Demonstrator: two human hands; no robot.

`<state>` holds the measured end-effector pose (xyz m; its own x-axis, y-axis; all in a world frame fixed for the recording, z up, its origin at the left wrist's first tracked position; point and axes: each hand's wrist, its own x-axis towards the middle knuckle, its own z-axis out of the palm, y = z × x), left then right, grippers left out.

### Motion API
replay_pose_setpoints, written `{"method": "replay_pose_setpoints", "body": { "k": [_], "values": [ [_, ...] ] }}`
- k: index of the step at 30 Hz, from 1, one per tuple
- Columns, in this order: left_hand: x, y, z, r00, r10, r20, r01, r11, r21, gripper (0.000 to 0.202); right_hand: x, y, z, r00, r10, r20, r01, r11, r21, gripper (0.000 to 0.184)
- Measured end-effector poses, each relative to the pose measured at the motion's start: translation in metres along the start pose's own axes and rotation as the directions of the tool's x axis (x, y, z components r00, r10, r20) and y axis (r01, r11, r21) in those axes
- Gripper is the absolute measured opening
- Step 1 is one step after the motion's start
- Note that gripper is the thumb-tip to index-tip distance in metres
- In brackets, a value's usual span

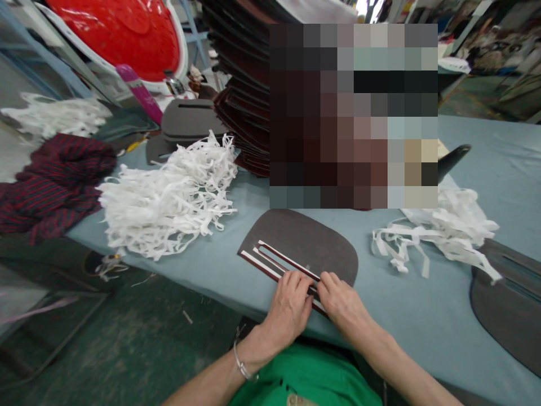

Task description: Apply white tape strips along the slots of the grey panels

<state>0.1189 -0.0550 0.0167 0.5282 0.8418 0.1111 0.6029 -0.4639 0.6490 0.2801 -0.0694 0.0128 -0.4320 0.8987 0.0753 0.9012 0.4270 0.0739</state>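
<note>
A dark brown leather-like panel (310, 242) with rounded corners lies on the blue-grey table (224, 259) right in front of me. White tape strips (270, 256) run along a slot near its front edge. My left hand (289, 310) rests on the panel's near edge with its fingers curled down onto the strips. My right hand (342, 301) sits beside it, fingertips pinched against the same strip. A silver bracelet (243, 366) is on my left wrist.
A big heap of white peeled strips (169, 197) lies at the left, a smaller heap (443, 225) at the right. A tall stack of dark panels (243, 84) stands behind. Another panel (511, 304) lies at the right edge. Red plaid cloth (54, 180) is at the far left.
</note>
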Motion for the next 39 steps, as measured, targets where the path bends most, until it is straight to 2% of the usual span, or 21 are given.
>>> {"method": "replay_pose_setpoints", "body": {
  "k": [2, 5, 9, 13, 18, 21, 24, 27, 29, 34, 37, 39],
  "values": [
    [0.0, 0.0, 0.0, 1.0, -0.001, 0.004, 0.001, 1.0, 0.005, 0.025, 0.002, 0.001, 0.004, 1.0, 0.025, -0.003, -0.025, 1.0, 0.008, 0.012],
    [0.0, 0.001, -0.001, 1.0, -0.009, 0.01, 0.009, 1.0, 0.008, 0.025, 0.0, 0.006, 0.007, 0.996, 0.091, -0.015, -0.087, 0.976, 0.2, 0.013],
    [0.0, 0.002, -0.002, 1.0, -0.026, 0.017, 0.025, 1.0, 0.013, 0.026, -0.011, 0.014, 0.005, 0.989, 0.14, -0.046, -0.094, 0.842, 0.531, 0.016],
    [0.003, 0.006, -0.004, 0.999, 0.001, 0.035, -0.002, 0.999, 0.043, 0.035, -0.022, 0.013, 0.001, 0.97, 0.218, -0.104, -0.092, 0.729, 0.678, 0.018],
    [0.0, 0.007, -0.001, 0.991, 0.095, 0.1, -0.11, 0.98, 0.167, 0.027, -0.025, 0.01, -0.003, 0.964, 0.221, -0.146, -0.068, 0.741, 0.668, 0.022],
    [-0.006, 0.004, 0.004, 0.972, 0.188, 0.141, -0.222, 0.928, 0.298, 0.025, -0.027, 0.01, -0.005, 0.969, 0.183, -0.168, -0.034, 0.77, 0.637, 0.023],
    [-0.01, -0.001, 0.008, 0.952, 0.265, 0.156, -0.305, 0.883, 0.358, 0.028, -0.032, 0.01, -0.003, 0.96, 0.215, -0.178, -0.041, 0.739, 0.672, 0.018],
    [-0.01, -0.003, 0.009, 0.95, 0.277, 0.147, -0.312, 0.883, 0.351, 0.026, -0.037, 0.005, 0.001, 0.958, 0.211, -0.196, -0.02, 0.726, 0.687, 0.021],
    [-0.01, -0.003, 0.008, 0.954, 0.268, 0.137, -0.3, 0.891, 0.341, 0.024, -0.038, 0.0, 0.003, 0.959, 0.19, -0.21, -0.005, 0.755, 0.656, 0.026],
    [-0.011, -0.004, 0.008, 0.954, 0.285, 0.093, -0.3, 0.909, 0.288, 0.027, -0.037, -0.005, 0.01, 0.949, 0.161, -0.272, 0.028, 0.814, 0.58, 0.025],
    [-0.014, -0.014, 0.004, 0.957, 0.287, 0.052, -0.289, 0.914, 0.283, 0.031, -0.038, -0.001, 0.022, 0.937, 0.11, -0.332, 0.093, 0.836, 0.541, 0.027],
    [-0.016, -0.027, -0.005, 0.968, 0.253, 0.004, -0.24, 0.915, 0.324, 0.034, -0.039, 0.002, 0.029, 0.929, 0.074, -0.362, 0.135, 0.843, 0.52, 0.028]
  ]
}}
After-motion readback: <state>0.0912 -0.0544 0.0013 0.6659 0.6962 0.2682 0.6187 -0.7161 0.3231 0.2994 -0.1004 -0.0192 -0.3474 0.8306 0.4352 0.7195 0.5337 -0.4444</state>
